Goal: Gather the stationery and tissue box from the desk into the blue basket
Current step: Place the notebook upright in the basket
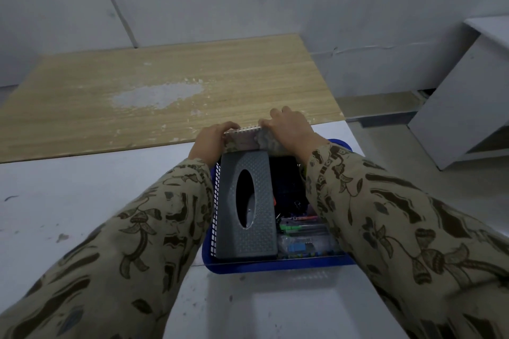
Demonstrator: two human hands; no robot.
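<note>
Spiral-bound patterned notebook seems light and stiff. My left hand and right hand curl round its ends, with the blue plastic basket just beneath them.

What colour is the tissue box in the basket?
The tissue box is dark grey with a dotted texture, seen in the head view.

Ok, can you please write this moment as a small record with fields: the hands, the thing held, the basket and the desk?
left hand: grips the left end of the spiral notebook
right hand: grips its right end
notebook place: at the far end of the blue basket, coil side up
basket contents: grey tissue box on the left, pens on the right
desk: wooden top beyond the basket, with a pale worn patch
</note>
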